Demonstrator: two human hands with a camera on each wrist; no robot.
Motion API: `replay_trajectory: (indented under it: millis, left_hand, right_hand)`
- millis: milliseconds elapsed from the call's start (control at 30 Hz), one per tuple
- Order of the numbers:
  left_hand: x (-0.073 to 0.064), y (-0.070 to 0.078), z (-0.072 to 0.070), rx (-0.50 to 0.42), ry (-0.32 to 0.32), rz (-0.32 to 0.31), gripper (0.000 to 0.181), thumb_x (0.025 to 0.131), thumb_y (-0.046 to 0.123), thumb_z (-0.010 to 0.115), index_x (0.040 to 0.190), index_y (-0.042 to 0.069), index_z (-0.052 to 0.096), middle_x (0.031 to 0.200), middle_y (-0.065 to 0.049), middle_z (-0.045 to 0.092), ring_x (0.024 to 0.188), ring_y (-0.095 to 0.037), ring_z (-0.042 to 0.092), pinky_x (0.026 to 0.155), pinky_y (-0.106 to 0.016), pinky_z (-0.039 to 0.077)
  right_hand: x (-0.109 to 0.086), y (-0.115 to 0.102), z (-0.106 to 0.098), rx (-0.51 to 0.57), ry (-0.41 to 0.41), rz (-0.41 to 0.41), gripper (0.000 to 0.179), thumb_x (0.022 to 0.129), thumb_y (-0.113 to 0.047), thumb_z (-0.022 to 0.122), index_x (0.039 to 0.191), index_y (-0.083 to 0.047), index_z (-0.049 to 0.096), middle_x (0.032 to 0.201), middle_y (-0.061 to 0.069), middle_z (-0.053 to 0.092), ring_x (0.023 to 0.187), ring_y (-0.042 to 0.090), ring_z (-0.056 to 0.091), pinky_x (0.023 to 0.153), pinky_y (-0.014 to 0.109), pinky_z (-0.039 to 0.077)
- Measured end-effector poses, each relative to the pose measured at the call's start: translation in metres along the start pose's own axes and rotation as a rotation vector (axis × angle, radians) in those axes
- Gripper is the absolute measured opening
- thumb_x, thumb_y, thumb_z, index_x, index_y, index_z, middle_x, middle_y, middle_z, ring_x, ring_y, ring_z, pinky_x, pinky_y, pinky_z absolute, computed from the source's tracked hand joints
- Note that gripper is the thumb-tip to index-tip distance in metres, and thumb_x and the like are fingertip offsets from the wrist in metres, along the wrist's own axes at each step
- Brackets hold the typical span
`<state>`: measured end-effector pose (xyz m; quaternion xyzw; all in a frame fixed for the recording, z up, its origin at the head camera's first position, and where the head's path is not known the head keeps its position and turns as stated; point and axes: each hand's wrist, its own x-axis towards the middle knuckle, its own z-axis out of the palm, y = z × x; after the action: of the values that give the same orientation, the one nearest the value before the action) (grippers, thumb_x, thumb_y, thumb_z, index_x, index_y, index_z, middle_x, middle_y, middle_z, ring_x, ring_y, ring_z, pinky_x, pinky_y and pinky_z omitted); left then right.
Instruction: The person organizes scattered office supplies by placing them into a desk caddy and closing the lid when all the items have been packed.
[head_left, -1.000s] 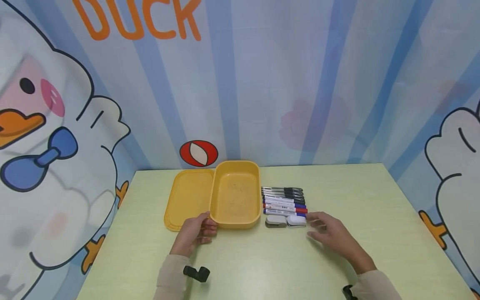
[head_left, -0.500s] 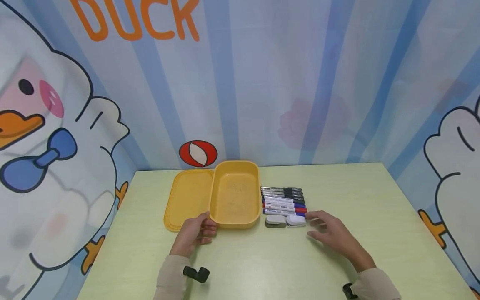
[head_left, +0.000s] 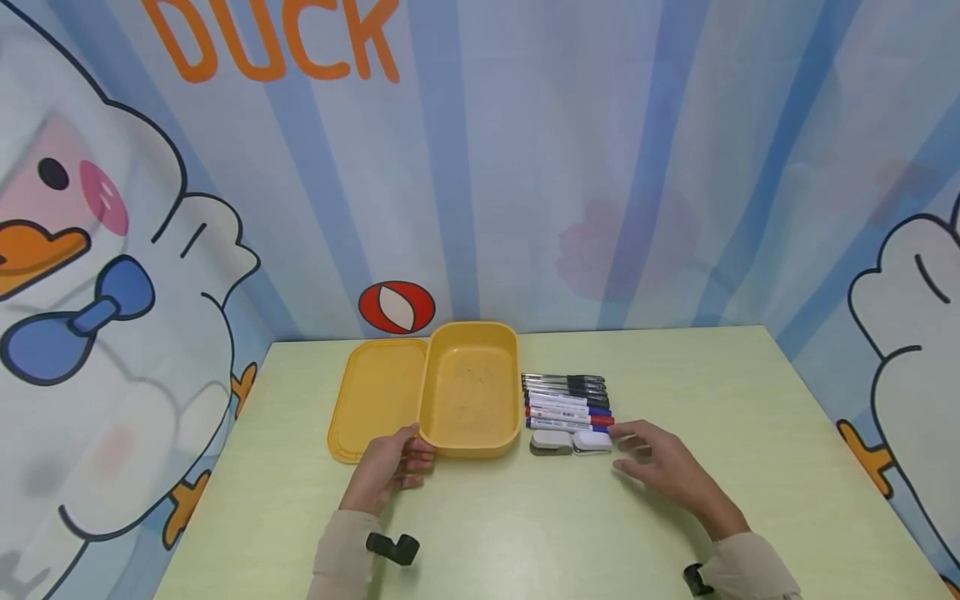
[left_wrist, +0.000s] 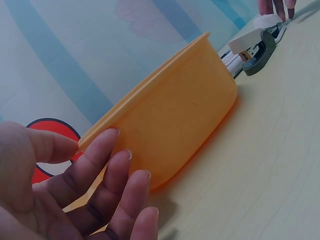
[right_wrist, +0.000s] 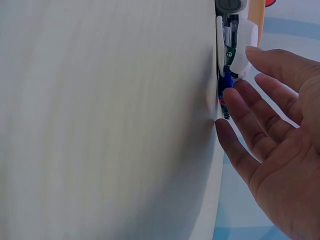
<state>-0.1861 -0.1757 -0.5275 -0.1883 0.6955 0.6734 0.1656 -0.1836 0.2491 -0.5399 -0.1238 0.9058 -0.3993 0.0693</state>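
At the near left corner of a yellow plastic box (head_left: 471, 392), my left hand (head_left: 386, 468) pinches the rim between thumb and index finger. The left wrist view shows the other fingers (left_wrist: 135, 192) loosely bent outside the box wall. My right hand (head_left: 660, 464) is held with relaxed fingers just right of a white stapler (head_left: 592, 442), holding nothing. A second stapler (head_left: 551, 442), pale with a dark grey base, lies end to end with the first. Behind them several markers (head_left: 566, 414) with blue, red and black caps lie in a row beside the box.
Several clear pens (head_left: 562, 383) with black grips lie behind the markers. A flat yellow lid (head_left: 378, 396) rests left of the box, partly under its edge. The pale table (head_left: 510, 533) ends at a cartoon-printed curtain (head_left: 540, 167). Black wrist cameras (head_left: 393, 547) sit at both cuffs.
The right hand has shifted very slightly left toward the white stapler. The left hand, box, lid and pens stay where they were.
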Motion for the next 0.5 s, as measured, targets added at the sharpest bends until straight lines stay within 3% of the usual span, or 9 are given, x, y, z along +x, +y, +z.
replay_trajectory:
  millis: [500]
  left_hand:
    - [0.0012,-0.0014,0.0006,-0.003,0.003,0.007,0.047,0.094,0.046,0.052,0.090,0.003,0.069,0.085,-0.007,0.070,0.075,-0.020,0.066,0.066,-0.034,0.054]
  right_hand:
    - [0.0027,-0.0012,0.0009,0.014,0.003,-0.007,0.040,0.085,-0.016,0.072,0.123,-0.015,0.059,0.122,0.005,0.062,0.108,0.025,0.061,0.090,0.042,0.051]
